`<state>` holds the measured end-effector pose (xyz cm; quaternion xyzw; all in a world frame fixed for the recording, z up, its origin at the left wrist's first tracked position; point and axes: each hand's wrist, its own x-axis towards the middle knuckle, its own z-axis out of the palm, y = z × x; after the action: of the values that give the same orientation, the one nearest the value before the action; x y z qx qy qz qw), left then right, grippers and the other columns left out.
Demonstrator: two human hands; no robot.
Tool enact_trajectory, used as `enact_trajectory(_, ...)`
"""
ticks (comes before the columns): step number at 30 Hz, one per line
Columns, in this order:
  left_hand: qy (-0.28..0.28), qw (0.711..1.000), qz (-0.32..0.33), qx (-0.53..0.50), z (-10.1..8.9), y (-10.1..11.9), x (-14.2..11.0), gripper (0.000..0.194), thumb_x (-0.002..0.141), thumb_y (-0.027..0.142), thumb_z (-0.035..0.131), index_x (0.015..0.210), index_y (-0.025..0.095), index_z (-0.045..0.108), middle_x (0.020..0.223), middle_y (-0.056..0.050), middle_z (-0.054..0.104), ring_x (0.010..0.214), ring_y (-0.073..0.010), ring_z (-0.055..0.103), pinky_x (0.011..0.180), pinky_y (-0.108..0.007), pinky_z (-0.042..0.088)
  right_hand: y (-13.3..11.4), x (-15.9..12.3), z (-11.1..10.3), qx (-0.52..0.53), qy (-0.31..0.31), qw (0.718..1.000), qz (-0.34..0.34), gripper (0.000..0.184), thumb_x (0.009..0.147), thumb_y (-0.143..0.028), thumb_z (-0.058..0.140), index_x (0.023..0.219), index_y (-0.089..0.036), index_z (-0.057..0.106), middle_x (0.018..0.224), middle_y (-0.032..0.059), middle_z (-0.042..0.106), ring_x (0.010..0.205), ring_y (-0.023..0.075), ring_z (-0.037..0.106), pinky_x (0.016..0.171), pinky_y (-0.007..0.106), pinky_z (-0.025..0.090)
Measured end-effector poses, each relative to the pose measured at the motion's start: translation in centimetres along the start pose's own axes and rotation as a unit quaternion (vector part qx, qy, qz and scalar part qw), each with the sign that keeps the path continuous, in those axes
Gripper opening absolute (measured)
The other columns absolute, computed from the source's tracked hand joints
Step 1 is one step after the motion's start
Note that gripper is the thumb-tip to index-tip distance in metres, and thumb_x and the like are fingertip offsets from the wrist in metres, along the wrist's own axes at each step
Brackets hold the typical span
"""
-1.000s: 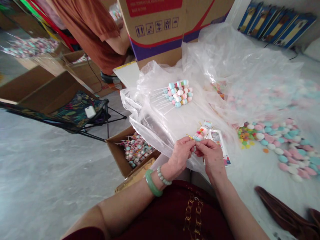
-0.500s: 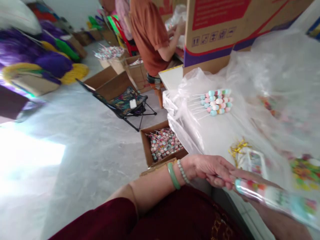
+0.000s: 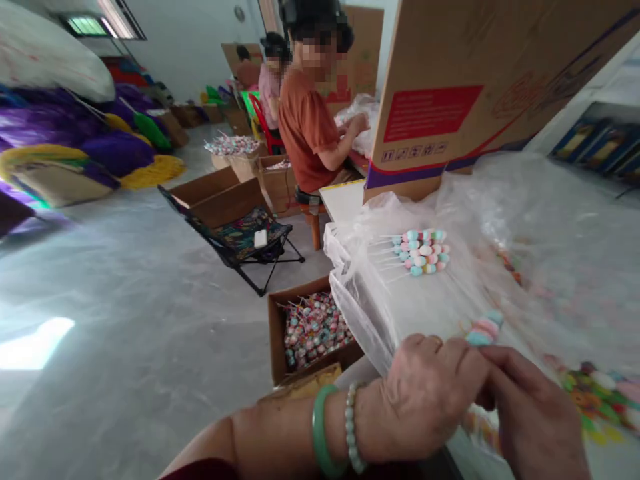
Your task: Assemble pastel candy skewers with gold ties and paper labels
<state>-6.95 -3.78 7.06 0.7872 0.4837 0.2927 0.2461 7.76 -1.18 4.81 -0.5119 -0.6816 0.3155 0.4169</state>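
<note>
Left hand (image 3: 425, 400): fingers (image 3: 450, 347) closed on the lower end of a candy skewer (image 3: 484, 330), with a jade bangle (image 3: 320, 433) and a bead bracelet (image 3: 353, 427) on the wrist. Right hand (image 3: 535, 417): fingers (image 3: 510, 367) curled in just beside the skewer; I cannot tell whether they grip it too. The skewer's pastel sweets show above the meeting point of the two hands, tilted up and to the right; its stick is hidden.

On the worktop (image 3: 343, 203), a sheet of clear plastic (image 3: 360, 287) carries a bundle of skewers (image 3: 420, 252), sticks fanned to the left, well apart from the hands. A blurred heap of loose sweets (image 3: 595, 393) lies near the right hand.

On the floor (image 3: 150, 300), a cardboard box (image 3: 276, 333) packed with skewers stands by the worktop. Beyond it is a folding chair (image 3: 240, 240). Behind the plastic stands a large carton (image 3: 450, 100). Farther off, a co-worker (image 3: 305, 130) in an orange shirt sits with both hands at a plastic bag (image 3: 355, 120).
</note>
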Motion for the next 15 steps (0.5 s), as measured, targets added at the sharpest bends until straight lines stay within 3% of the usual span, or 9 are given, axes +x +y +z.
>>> enact_trajectory(2, 0.078, 0.975, -0.131, -0.159, 1.7, -1.2, 0.5, 0.028, 0.090, 0.036, 0.037, 0.107, 0.021, 0.054, 0.089, -0.013, 0.062, 0.080, -0.0237, 0.058, 0.071, -0.038, 0.042, -0.2, 0.5, 1.0, 0.092, 0.004, 0.995, 0.031, 0.030, 0.084, -0.037, 0.047, 0.058, -0.026, 0.057, 0.044, -0.0038, 0.049, 0.035, 0.0135, 0.042, 0.033, 0.026, 0.035)
enact_trajectory(4, 0.067, 0.886, -0.257, -0.380, 2.8, -2.8, 1.1, 0.044, 0.084, 0.055, 0.043, 0.110, 0.021, 0.050, 0.084, -0.009, 0.060, 0.071, -0.0211, 0.059, 0.066, -0.036, 0.044, 0.3, 0.4, 1.8, 0.159, 0.008, 0.987, 0.024, 0.033, 0.086, -0.039, 0.043, 0.060, -0.024, 0.058, 0.047, -0.0038, 0.050, 0.038, 0.0128, 0.043, 0.037, 0.026, 0.040)
enact_trajectory(7, -0.203, 0.690, -0.308, -0.622, 2.9, -5.1, 0.9, 0.074, 0.070, 0.080, 0.033, 0.098, 0.015, 0.055, 0.072, -0.008, 0.059, 0.058, -0.0210, 0.058, 0.055, -0.035, 0.045, 2.0, -0.7, 2.2, 0.121, 0.010, 0.991, -0.055, 0.024, 0.079, -0.043, 0.055, 0.066, -0.026, 0.067, 0.059, 0.0015, 0.064, 0.050, 0.0168, 0.056, 0.045, 0.028, 0.046)
enact_trajectory(8, -0.277, 0.644, -0.308, -0.643, 2.7, -5.7, 0.6, 0.079, 0.068, 0.083, 0.030, 0.090, 0.013, 0.058, 0.067, -0.009, 0.058, 0.055, -0.0209, 0.057, 0.053, -0.034, 0.045, 2.6, -1.1, 2.2, 0.095, 0.005, 0.992, -0.085, 0.017, 0.074, -0.042, 0.061, 0.071, -0.027, 0.070, 0.065, 0.0040, 0.068, 0.055, 0.0194, 0.060, 0.048, 0.030, 0.047)
enact_trajectory(9, -0.317, 0.621, -0.310, -0.646, 2.5, -6.1, 0.2, 0.079, 0.067, 0.084, 0.031, 0.083, 0.013, 0.060, 0.064, -0.009, 0.058, 0.052, -0.0198, 0.056, 0.050, -0.033, 0.044, 3.2, -1.4, 2.2, 0.072, -0.003, 0.991, -0.112, 0.013, 0.071, -0.039, 0.065, 0.075, -0.028, 0.071, 0.069, 0.0058, 0.070, 0.057, 0.0217, 0.062, 0.050, 0.032, 0.048)
enact_trajectory(10, -0.327, 0.624, -0.312, -0.638, 2.2, -6.5, -0.2, 0.075, 0.067, 0.083, 0.034, 0.077, 0.013, 0.061, 0.062, -0.009, 0.058, 0.048, -0.0182, 0.054, 0.047, -0.031, 0.042, 3.7, -1.7, 2.3, 0.052, -0.014, 0.990, -0.131, 0.012, 0.070, -0.037, 0.066, 0.077, -0.028, 0.071, 0.069, 0.0068, 0.071, 0.058, 0.0226, 0.062, 0.052, 0.032, 0.048)
enact_trajectory(12, -0.285, 0.682, -0.306, -0.601, 1.5, -7.0, -0.8, 0.064, 0.069, 0.075, 0.045, 0.073, 0.014, 0.061, 0.062, -0.006, 0.058, 0.043, -0.0140, 0.049, 0.042, -0.027, 0.037, 4.3, -2.1, 2.7, 0.045, -0.049, 0.994, -0.088, 0.014, 0.075, -0.037, 0.061, 0.072, -0.025, 0.069, 0.060, 0.0050, 0.067, 0.053, 0.0189, 0.059, 0.050, 0.029, 0.046)
enact_trajectory(14, -0.222, 0.777, -0.282, -0.517, 0.6, -7.2, -1.2, 0.050, 0.073, 0.064, 0.053, 0.076, 0.015, 0.064, 0.064, -0.003, 0.056, 0.044, -0.0107, 0.044, 0.042, -0.023, 0.033, 4.2, -2.2, 3.3, 0.135, -0.115, 0.980, 0.088, 0.024, 0.079, -0.038, 0.057, 0.061, -0.022, 0.061, 0.047, -0.0002, 0.056, 0.041, 0.0133, 0.049, 0.040, 0.024, 0.037)
enact_trajectory(15, -0.196, 0.829, -0.261, -0.455, 0.0, -7.2, -1.3, 0.044, 0.075, 0.059, 0.055, 0.077, 0.016, 0.065, 0.063, -0.002, 0.055, 0.047, -0.0098, 0.044, 0.044, -0.022, 0.033, 3.9, -2.2, 3.6, 0.211, -0.151, 0.947, 0.189, 0.028, 0.079, -0.040, 0.057, 0.059, -0.020, 0.057, 0.045, -0.0022, 0.052, 0.037, 0.0110, 0.044, 0.037, 0.022, 0.033)
